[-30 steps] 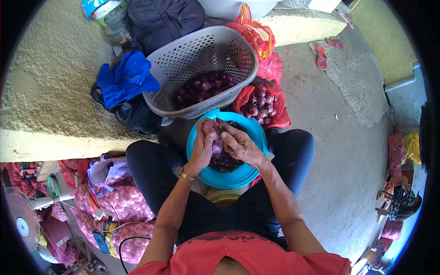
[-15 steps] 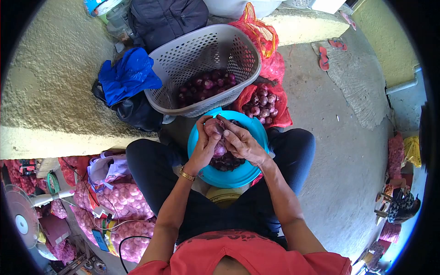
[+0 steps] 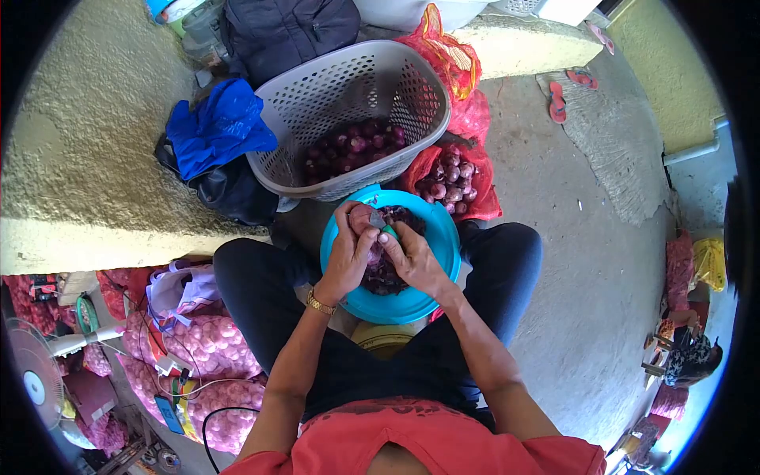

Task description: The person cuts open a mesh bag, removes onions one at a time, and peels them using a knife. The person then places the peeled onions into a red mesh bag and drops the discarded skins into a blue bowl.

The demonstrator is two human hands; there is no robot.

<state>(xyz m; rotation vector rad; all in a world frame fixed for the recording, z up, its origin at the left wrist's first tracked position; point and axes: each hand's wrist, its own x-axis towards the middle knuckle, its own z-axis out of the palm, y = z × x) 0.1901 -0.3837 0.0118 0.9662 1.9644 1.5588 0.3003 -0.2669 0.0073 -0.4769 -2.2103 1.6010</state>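
Two hands meet over the teal bowl (image 3: 396,307) at frame centre. The left hand (image 3: 346,252) is curled closed around a red onion (image 3: 362,217), held just above the bowl's far rim. The right hand (image 3: 413,260) is pinched shut on what looks like a small knife (image 3: 380,224), its tip against the onion. I read the step as skinning. I judge it goes best with shallow strokes, the left thumb bracing the bulb, and the work kept over the bowl so the peel drops inside. The bowl holds purple skins (image 3: 384,277). The grey basket (image 3: 348,79), upper centre, holds a layer of dark bulbs (image 3: 352,150). The red mesh bag (image 3: 484,202), just right of it, lies open on loose bulbs (image 3: 447,180).
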